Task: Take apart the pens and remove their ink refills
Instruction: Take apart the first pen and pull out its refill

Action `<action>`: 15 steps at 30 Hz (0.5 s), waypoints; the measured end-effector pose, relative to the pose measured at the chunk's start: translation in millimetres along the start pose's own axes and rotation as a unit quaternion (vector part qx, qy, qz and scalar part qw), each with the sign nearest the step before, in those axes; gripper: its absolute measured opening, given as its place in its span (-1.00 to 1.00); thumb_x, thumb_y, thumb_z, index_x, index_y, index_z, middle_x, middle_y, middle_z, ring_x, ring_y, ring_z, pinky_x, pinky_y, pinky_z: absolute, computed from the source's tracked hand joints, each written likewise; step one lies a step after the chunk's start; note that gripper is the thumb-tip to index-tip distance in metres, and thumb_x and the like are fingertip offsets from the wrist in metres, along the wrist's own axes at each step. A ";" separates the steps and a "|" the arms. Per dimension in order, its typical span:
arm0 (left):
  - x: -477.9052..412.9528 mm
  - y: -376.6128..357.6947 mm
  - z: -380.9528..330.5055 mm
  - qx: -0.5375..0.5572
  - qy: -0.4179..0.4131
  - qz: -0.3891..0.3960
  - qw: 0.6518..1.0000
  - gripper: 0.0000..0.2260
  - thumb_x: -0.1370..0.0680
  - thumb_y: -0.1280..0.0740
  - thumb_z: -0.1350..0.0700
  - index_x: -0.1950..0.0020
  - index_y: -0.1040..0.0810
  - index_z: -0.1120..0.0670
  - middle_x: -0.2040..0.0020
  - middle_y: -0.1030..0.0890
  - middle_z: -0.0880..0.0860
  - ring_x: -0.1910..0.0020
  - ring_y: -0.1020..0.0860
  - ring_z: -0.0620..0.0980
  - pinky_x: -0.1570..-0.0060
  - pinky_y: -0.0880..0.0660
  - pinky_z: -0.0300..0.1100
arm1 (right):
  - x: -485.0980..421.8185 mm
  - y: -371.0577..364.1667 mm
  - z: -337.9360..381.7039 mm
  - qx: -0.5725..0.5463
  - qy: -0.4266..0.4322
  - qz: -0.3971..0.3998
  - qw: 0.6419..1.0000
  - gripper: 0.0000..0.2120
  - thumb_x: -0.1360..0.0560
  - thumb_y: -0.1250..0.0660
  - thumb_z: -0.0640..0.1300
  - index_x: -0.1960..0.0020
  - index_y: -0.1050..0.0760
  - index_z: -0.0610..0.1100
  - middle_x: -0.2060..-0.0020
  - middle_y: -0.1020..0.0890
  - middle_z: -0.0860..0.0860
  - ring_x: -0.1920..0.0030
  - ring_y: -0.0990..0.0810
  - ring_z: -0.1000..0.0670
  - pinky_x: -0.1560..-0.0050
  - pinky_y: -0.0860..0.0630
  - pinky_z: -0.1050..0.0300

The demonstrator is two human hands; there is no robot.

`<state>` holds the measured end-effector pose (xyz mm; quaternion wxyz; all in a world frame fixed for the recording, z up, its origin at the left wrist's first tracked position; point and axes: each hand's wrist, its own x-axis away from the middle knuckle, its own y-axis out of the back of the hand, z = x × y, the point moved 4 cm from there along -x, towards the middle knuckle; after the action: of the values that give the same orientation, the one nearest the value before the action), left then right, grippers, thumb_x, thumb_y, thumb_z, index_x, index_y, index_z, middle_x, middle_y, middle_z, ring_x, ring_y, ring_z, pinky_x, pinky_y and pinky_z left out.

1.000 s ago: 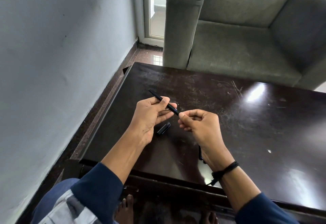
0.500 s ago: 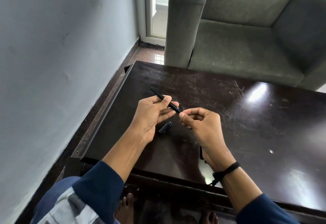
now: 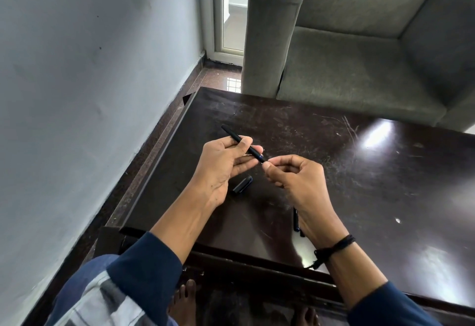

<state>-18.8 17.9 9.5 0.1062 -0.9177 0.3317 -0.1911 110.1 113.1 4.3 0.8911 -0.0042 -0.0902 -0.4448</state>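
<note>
Head view. Pen (image 3: 231, 134): slim black barrel, held above the desk (image 3: 385, 171). Left hand (image 3: 221, 169) grips mid-barrel; right hand (image 3: 295, 182) pinches the tip end. Probably light, stiff, smooth plastic, with a thin, bendable refill: pull straight. Cap (image 3: 243, 185) lies on the desk under the hands; second pen (image 3: 296, 219) beside the right wrist. No container shows.

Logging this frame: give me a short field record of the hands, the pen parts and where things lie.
left hand: grips the black pen by its barrel, above the table
right hand: pinches the near end of that pen; tip piece or refill, cannot tell
pen cap: lies on the table below the hands, apart from the pen
second pen: on the table, partly hidden under the right wrist
refill: none visibly out yet
background: grey armchair behind the table
</note>
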 end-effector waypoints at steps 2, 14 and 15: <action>-0.3 0.7 -1.9 0.005 -0.001 -0.001 1.000 -0.83 -0.62 -0.35 0.21 -0.12 -0.62 0.30 0.05 -0.74 0.21 0.06 -0.73 0.09 0.10 -0.66 -0.18 | -0.4 -0.2 0.9 -0.007 -0.004 0.005 1.000 -0.88 -0.49 -0.54 -0.13 0.07 -0.68 -0.18 0.31 -0.71 -0.05 0.31 -0.61 0.09 0.24 -0.55 0.29; 1.3 -1.1 -1.3 0.001 -0.010 0.006 1.000 -0.83 -0.63 -0.34 0.21 -0.14 -0.60 0.29 0.05 -0.74 0.20 0.04 -0.73 0.09 0.08 -0.66 -0.17 | -0.3 1.4 1.0 -0.002 0.008 0.000 1.000 -0.91 -0.48 -0.55 -0.16 0.12 -0.69 -0.18 0.29 -0.72 -0.07 0.29 -0.61 0.08 0.25 -0.52 0.33; 1.1 -0.9 -2.0 0.005 -0.011 0.005 1.000 -0.84 -0.63 -0.34 0.21 -0.13 -0.61 0.28 0.05 -0.74 0.20 0.03 -0.73 0.10 0.07 -0.66 -0.16 | -0.9 1.5 1.2 -0.004 0.005 -0.002 1.000 -0.88 -0.50 -0.53 -0.11 0.13 -0.70 -0.17 0.29 -0.73 -0.06 0.30 -0.60 0.09 0.25 -0.52 0.32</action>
<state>-18.4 17.7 11.9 0.1148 -0.9176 0.3342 -0.1823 110.6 114.8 5.4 0.8907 -0.0056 -0.0838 -0.4467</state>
